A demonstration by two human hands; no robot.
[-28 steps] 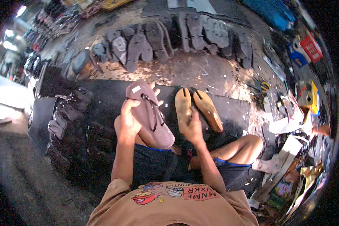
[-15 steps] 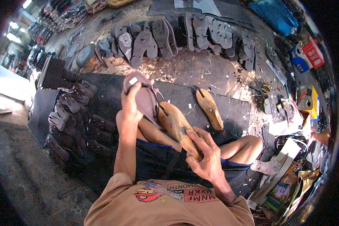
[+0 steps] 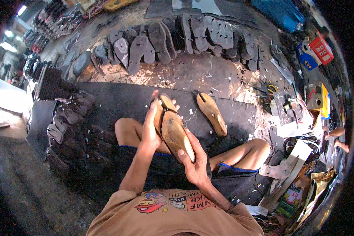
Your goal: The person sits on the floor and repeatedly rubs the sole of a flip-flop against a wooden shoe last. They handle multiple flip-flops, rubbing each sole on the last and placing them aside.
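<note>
In front of my body, my right hand (image 3: 194,157) grips the heel end of a wooden shoe last (image 3: 176,131). My left hand (image 3: 150,128) is wrapped round the slipper (image 3: 168,110) at the toe end, its fingertips showing on the far side. A dark strap of the slipper lies across the last near its slotted toe. Most of the sole is hidden under the last and my left hand. A second wooden last (image 3: 213,114) with a slot at its toe lies on the dark mat, right of my hands.
A row of dark soles (image 3: 159,41) stands along the far side. Stacked slippers (image 3: 69,114) lie to the left on the black mat (image 3: 114,96). Yellow-handled scissors (image 3: 271,89), a yellow box (image 3: 323,103) and scraps crowd the right, where another person's hand (image 3: 336,133) shows.
The slipper, earlier apart in my left hand, is now round the toe end of the last. Both hands have come together, and the last has turned more upright.
</note>
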